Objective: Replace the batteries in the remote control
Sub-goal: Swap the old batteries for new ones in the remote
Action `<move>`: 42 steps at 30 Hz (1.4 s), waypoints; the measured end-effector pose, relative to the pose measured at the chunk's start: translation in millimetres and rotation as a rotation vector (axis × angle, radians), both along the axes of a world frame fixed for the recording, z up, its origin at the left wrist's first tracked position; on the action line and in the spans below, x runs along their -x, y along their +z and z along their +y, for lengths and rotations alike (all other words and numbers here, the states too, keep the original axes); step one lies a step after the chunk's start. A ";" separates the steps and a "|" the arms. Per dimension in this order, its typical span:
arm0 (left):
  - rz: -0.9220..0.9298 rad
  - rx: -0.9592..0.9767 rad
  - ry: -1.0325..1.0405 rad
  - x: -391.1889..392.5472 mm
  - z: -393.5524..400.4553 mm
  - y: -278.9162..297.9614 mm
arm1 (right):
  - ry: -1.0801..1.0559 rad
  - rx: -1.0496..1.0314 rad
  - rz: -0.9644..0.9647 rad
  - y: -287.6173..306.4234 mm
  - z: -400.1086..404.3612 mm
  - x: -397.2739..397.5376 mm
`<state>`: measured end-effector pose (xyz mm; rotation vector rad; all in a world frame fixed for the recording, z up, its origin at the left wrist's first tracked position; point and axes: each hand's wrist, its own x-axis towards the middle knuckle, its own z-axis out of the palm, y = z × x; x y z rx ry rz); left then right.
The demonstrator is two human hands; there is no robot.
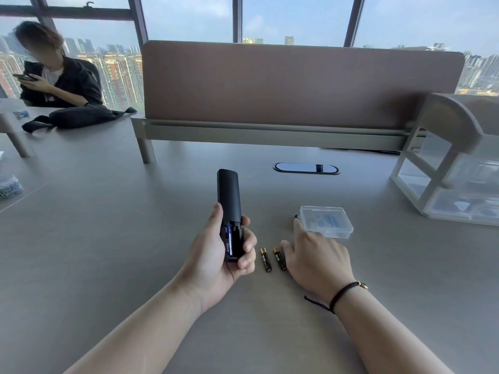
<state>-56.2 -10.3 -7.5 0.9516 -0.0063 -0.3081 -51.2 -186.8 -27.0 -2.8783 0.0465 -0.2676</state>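
Observation:
My left hand (pixel 216 255) holds a black remote control (pixel 229 195) upright above the grey table (pixel 108 225), back side toward me. Its battery bay is uncovered and one purple battery (pixel 228 240) sits in the left slot; the right slot looks empty. Two black-and-gold batteries (pixel 266 259) (pixel 279 258) lie side by side on the table just right of that hand. My right hand (pixel 316 255) rests palm down on the table beside them, fingers spread, its forefinger reaching a small dark object (pixel 296 217) by a clear plastic box (pixel 325 221).
A brown desk divider (pixel 297 85) stands across the back, with an oval cable port (pixel 306 168) in front of it. A clear drawer organiser (pixel 453 168) fills the right side. A person (pixel 54 74) sits at the far left behind a black bag (pixel 75 118).

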 end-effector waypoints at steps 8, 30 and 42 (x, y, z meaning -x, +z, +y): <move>-0.011 -0.011 -0.022 0.5 0.3 -0.2 | -0.078 -0.006 -0.026 -4.0 -2.3 -4.2; -0.032 -0.012 -0.034 1.9 -0.8 -2.1 | -0.050 -0.121 -0.087 -5.0 -3.7 -9.7; -0.013 -0.063 -0.008 -1.0 0.1 -4.3 | 0.331 -0.548 -0.397 13.8 20.1 23.9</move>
